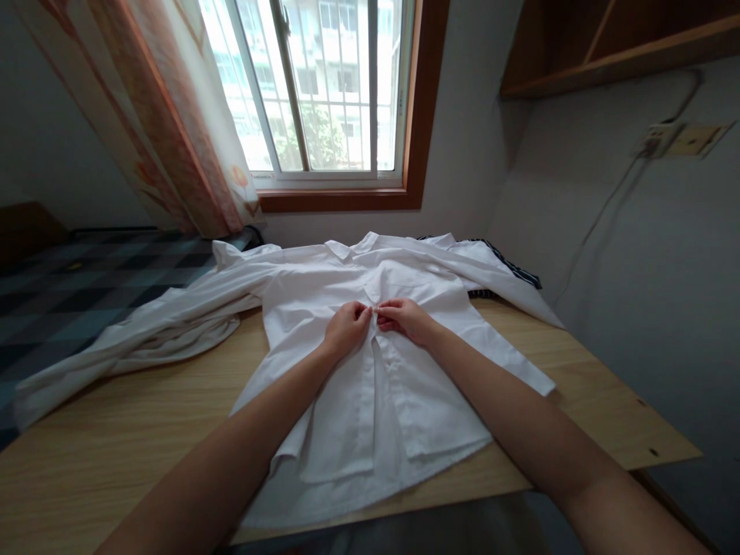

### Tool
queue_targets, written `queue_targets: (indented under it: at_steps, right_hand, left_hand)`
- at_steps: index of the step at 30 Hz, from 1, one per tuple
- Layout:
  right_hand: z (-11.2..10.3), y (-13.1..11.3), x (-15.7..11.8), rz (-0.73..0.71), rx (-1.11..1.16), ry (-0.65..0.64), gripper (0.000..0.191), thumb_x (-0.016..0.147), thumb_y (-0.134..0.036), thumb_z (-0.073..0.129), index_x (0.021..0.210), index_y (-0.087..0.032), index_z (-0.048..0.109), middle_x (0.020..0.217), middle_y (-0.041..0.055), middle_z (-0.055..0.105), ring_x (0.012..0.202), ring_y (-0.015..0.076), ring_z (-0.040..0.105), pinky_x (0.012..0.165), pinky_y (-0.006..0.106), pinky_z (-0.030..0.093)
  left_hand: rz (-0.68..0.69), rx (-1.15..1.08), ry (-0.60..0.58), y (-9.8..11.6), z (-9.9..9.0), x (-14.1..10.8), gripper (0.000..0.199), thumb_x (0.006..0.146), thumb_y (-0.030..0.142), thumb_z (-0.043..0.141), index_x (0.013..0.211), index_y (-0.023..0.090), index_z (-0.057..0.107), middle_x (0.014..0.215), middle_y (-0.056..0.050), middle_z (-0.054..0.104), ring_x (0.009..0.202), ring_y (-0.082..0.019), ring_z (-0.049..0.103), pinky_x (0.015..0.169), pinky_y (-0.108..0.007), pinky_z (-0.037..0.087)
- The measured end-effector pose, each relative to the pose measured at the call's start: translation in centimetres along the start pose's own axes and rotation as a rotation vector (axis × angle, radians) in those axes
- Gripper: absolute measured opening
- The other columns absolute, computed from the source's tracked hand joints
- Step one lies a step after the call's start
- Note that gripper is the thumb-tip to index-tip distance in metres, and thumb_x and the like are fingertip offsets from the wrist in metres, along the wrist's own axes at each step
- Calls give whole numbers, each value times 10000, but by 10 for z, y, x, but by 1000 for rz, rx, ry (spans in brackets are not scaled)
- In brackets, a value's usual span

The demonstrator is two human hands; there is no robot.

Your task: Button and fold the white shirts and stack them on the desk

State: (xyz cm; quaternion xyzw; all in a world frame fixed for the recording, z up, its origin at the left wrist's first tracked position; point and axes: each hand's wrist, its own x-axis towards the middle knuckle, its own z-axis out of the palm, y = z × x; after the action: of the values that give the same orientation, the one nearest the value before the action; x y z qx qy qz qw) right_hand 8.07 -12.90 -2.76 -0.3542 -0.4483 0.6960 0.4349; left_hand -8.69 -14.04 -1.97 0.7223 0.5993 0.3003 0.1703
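A white button-up shirt (341,432) lies spread front side up, its collar toward the window and its hem toward me. Below my hands the front edges hang apart, while above them the front looks drawn together. At mid-front my left hand (349,327) pinches one edge of the shirt between thumb and finger. Touching it at the fingertips, my right hand (405,320) pinches the opposite edge. Any button between the fingers is too small and covered to make out. The left sleeve in view stretches far out to the side.
The shirt rests on a wooden board (607,385). Dark striped cloth (509,266) shows beneath the shirt at the back right. A checked bed (75,285) is on the left, below a patterned curtain (173,116). A cord hangs from a wall socket (687,140) at right.
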Motion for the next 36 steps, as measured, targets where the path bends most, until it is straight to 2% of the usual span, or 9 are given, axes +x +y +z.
queue_targets:
  at_steps: [11,18,27,36]
  right_hand:
    - [0,-1,0,7,-23,-7,175,685,-188,837,743,-113,689,658,25,655,600,93,623,595,188,565]
    - [-1,-1,0,-6,-10,6,186,672,-212,833,721,-129,674,642,16,638,590,96,594,536,187,538]
    - [-1,-5,-2,-26,-7,20,214,671,-252,820,743,-139,654,607,-26,590,526,70,526,466,168,449]
    - [0,-3,-1,-2,-52,-17,209,688,-233,826,760,-128,659,622,-3,613,536,83,557,490,190,493]
  left_hand:
    - [22,40,7,2,0,-2,292,924,359,479,815,175,677,826,-51,709,767,-181,610,691,-271,431]
    - [33,157,20,7,2,-7,220,953,318,484,855,190,633,930,-67,688,902,-203,615,778,-289,442]
    - [64,256,1,13,4,-12,189,968,309,479,898,204,620,986,-80,664,971,-223,613,841,-312,440]
    - [5,136,21,5,4,-4,242,956,335,469,858,192,638,942,-72,688,925,-212,614,797,-301,449]
